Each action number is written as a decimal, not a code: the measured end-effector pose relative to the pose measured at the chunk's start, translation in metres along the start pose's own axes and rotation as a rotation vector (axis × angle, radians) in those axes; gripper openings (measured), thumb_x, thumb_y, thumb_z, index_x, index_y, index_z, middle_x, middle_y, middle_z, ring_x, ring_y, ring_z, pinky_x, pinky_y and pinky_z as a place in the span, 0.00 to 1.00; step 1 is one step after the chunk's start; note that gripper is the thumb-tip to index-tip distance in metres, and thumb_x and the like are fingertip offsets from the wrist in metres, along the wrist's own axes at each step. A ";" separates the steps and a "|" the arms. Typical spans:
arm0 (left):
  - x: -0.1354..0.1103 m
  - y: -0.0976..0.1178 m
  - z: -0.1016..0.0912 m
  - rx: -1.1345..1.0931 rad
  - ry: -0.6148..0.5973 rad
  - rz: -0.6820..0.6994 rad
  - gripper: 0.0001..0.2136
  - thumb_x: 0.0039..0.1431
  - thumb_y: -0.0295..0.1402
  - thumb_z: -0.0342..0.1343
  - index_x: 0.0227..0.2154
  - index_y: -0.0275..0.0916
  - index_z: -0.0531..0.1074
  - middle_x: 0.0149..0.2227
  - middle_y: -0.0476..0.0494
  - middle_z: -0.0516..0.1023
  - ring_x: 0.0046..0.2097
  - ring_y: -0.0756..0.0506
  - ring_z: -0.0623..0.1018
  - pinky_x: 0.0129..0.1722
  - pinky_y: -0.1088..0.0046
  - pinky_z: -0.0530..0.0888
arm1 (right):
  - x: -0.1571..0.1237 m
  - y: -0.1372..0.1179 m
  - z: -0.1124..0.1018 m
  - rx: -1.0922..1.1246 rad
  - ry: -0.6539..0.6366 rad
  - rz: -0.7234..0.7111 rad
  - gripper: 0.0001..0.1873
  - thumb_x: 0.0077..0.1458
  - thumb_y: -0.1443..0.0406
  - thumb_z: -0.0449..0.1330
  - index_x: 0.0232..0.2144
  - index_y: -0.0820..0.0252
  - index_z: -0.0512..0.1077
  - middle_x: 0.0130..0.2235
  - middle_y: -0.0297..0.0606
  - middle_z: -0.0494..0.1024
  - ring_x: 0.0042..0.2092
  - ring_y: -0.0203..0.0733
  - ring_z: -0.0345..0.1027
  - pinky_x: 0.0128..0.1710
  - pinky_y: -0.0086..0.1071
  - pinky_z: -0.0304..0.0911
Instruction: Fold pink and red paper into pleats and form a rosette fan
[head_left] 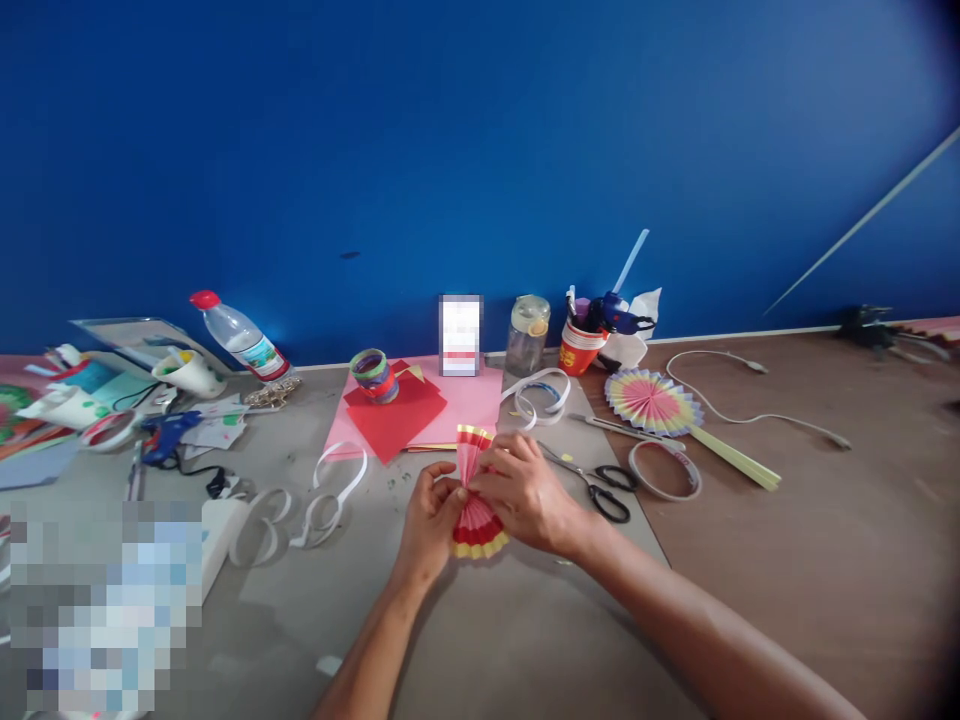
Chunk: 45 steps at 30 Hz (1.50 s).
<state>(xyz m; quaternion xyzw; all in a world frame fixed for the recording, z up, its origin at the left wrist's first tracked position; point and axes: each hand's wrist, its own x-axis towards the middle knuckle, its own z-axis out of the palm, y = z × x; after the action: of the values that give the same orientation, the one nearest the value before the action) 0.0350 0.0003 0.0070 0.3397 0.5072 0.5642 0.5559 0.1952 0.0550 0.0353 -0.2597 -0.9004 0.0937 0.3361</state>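
Note:
Pinched between my two hands is a pleated paper fan (pixel 480 525), pink with red and yellow bands along its edges. It fans out below the pinch, and a narrower folded part stands above. My left hand (pixel 431 520) grips it from the left, thumb near the middle. From the right, my right hand (pixel 525 490) closes its fingers over the centre and hides part of the folds. Right of that hand lie black-handled scissors (pixel 611 490). A finished-looking round paper fan (pixel 652 403) with a pale yellow handle (pixel 739 460) lies farther right.
Red paper (pixel 397 415) and pink sheets lie behind my hands, with tape rolls (pixel 375 375) on top. A phone (pixel 460 335), a jar (pixel 528 335) and a red cup (pixel 581 345) line the blue wall. White strips (pixel 330 510), a glue gun (pixel 169 438) and a bottle (pixel 247 340) are left.

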 end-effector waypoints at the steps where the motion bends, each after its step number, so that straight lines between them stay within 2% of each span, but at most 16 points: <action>1: 0.000 -0.001 0.000 0.001 -0.002 -0.008 0.17 0.48 0.38 0.63 0.39 0.40 0.66 0.27 0.52 0.74 0.27 0.51 0.73 0.27 0.78 0.68 | 0.000 0.000 0.001 -0.027 -0.044 -0.007 0.08 0.55 0.71 0.55 0.32 0.57 0.74 0.34 0.38 0.74 0.43 0.44 0.58 0.42 0.39 0.53; 4: -0.001 -0.005 -0.001 0.012 -0.027 -0.012 0.16 0.48 0.36 0.63 0.39 0.40 0.67 0.26 0.51 0.75 0.28 0.51 0.73 0.28 0.78 0.68 | 0.000 0.002 0.003 -0.097 -0.122 -0.021 0.07 0.56 0.71 0.54 0.30 0.59 0.72 0.31 0.38 0.72 0.39 0.42 0.58 0.41 0.38 0.51; 7: -0.002 -0.005 0.000 0.013 -0.047 -0.009 0.15 0.49 0.35 0.63 0.39 0.39 0.68 0.27 0.50 0.75 0.29 0.50 0.74 0.29 0.78 0.68 | 0.001 0.001 0.000 -0.158 -0.145 -0.044 0.08 0.57 0.70 0.54 0.27 0.61 0.70 0.30 0.38 0.71 0.37 0.41 0.57 0.39 0.37 0.51; 12: -0.005 -0.003 0.005 0.013 -0.006 -0.027 0.15 0.46 0.32 0.64 0.37 0.39 0.69 0.28 0.49 0.76 0.30 0.50 0.74 0.30 0.78 0.68 | 0.001 -0.003 -0.003 -0.231 -0.148 -0.078 0.09 0.56 0.70 0.53 0.25 0.61 0.67 0.29 0.39 0.70 0.36 0.42 0.56 0.40 0.38 0.51; 19: -0.006 -0.006 0.004 0.058 -0.005 -0.005 0.12 0.48 0.34 0.64 0.35 0.39 0.69 0.29 0.49 0.76 0.31 0.50 0.75 0.31 0.77 0.69 | -0.005 -0.002 0.012 -0.257 -0.128 -0.018 0.08 0.55 0.69 0.53 0.24 0.61 0.67 0.28 0.41 0.69 0.35 0.43 0.55 0.37 0.37 0.53; 24: -0.004 -0.006 0.004 0.029 0.017 -0.007 0.12 0.46 0.33 0.65 0.33 0.39 0.70 0.26 0.50 0.75 0.28 0.50 0.74 0.28 0.79 0.68 | -0.004 0.000 0.009 -0.132 -0.112 0.048 0.07 0.56 0.71 0.52 0.27 0.61 0.68 0.30 0.42 0.71 0.37 0.44 0.59 0.41 0.38 0.56; 26: -0.003 -0.005 0.004 0.038 0.043 -0.001 0.12 0.46 0.33 0.65 0.32 0.39 0.70 0.26 0.50 0.75 0.28 0.51 0.73 0.28 0.79 0.68 | -0.002 0.001 0.002 -0.016 -0.080 0.090 0.06 0.56 0.71 0.53 0.33 0.61 0.70 0.34 0.42 0.72 0.39 0.43 0.62 0.42 0.37 0.57; 28: -0.002 -0.004 0.003 0.063 0.058 0.016 0.10 0.46 0.32 0.64 0.32 0.39 0.70 0.26 0.50 0.75 0.28 0.51 0.73 0.28 0.79 0.68 | 0.000 0.003 -0.006 0.072 -0.025 0.119 0.10 0.56 0.72 0.53 0.39 0.61 0.70 0.39 0.44 0.73 0.41 0.44 0.64 0.42 0.38 0.59; 30: -0.001 -0.005 0.001 0.085 0.046 0.038 0.09 0.47 0.32 0.63 0.32 0.39 0.71 0.27 0.49 0.75 0.29 0.50 0.74 0.29 0.78 0.69 | 0.001 0.006 -0.013 0.112 0.040 0.131 0.13 0.56 0.72 0.52 0.42 0.60 0.70 0.41 0.45 0.73 0.41 0.44 0.65 0.41 0.39 0.60; 33: -0.001 -0.005 -0.001 0.133 0.008 0.072 0.08 0.48 0.31 0.62 0.33 0.38 0.73 0.29 0.47 0.76 0.32 0.49 0.74 0.32 0.77 0.70 | 0.003 0.010 -0.021 0.140 0.090 0.118 0.12 0.58 0.73 0.50 0.40 0.60 0.72 0.38 0.43 0.75 0.40 0.43 0.66 0.40 0.38 0.61; 37: -0.004 0.000 0.000 0.232 -0.062 0.026 0.07 0.48 0.29 0.61 0.33 0.38 0.75 0.31 0.45 0.78 0.32 0.48 0.75 0.32 0.76 0.71 | 0.003 0.011 -0.024 0.141 0.015 0.112 0.10 0.57 0.72 0.52 0.35 0.61 0.72 0.34 0.42 0.77 0.38 0.42 0.67 0.40 0.38 0.61; 41: -0.008 0.006 0.003 0.276 -0.063 0.036 0.07 0.48 0.29 0.61 0.33 0.39 0.77 0.33 0.43 0.79 0.35 0.46 0.76 0.33 0.76 0.71 | 0.003 0.012 -0.023 0.125 -0.028 0.127 0.09 0.56 0.72 0.52 0.35 0.61 0.73 0.34 0.42 0.76 0.38 0.43 0.67 0.41 0.39 0.62; 45: -0.006 0.005 0.001 0.288 -0.043 0.093 0.08 0.48 0.28 0.61 0.33 0.39 0.78 0.33 0.43 0.79 0.36 0.46 0.76 0.37 0.76 0.71 | 0.003 0.015 -0.024 0.137 0.083 0.162 0.10 0.57 0.72 0.52 0.37 0.61 0.72 0.37 0.44 0.73 0.41 0.43 0.66 0.42 0.38 0.62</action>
<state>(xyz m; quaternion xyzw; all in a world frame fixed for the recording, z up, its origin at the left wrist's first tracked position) 0.0357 -0.0050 0.0132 0.4509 0.5545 0.5034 0.4856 0.2151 0.0692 0.0501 -0.3119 -0.8532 0.1713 0.3813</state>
